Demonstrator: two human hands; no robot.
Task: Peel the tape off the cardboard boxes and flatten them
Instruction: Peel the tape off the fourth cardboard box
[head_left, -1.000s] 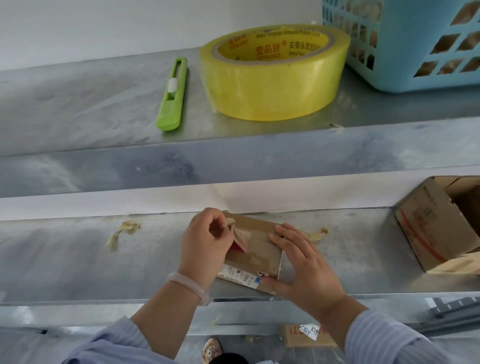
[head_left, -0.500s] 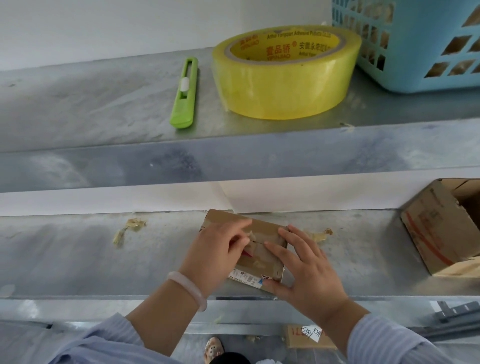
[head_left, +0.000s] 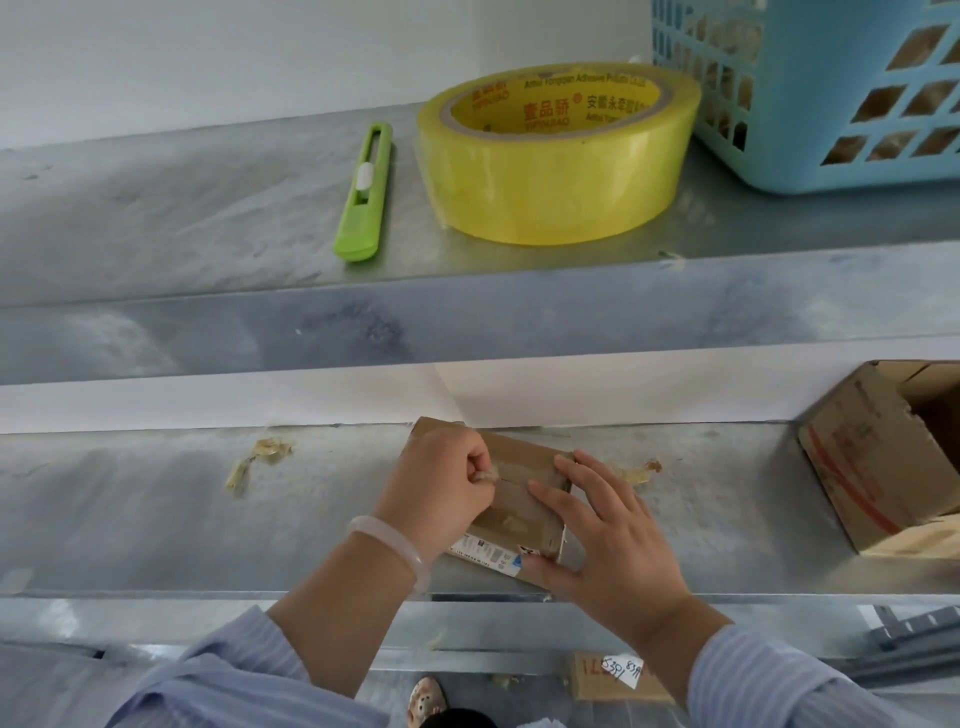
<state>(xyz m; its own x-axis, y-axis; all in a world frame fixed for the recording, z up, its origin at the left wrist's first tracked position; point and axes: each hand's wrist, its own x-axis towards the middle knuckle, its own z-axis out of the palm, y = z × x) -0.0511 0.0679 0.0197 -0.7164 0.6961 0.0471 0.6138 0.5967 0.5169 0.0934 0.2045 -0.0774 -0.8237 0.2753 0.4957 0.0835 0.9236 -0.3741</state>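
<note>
Head view shows left hand pinching tape on box, flat right hand only pressing; tape may tear if pulled sharply.

Tape roll inner core: partly legible "Adhesive Products" plus Chinese characters; white slip on lower cardboard piece: handwritten "5391".

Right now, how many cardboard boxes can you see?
3. A small box under both hands on the lower shelf, an open box at that shelf's right end, and a flat labelled one below. The basket may hide more.
</note>
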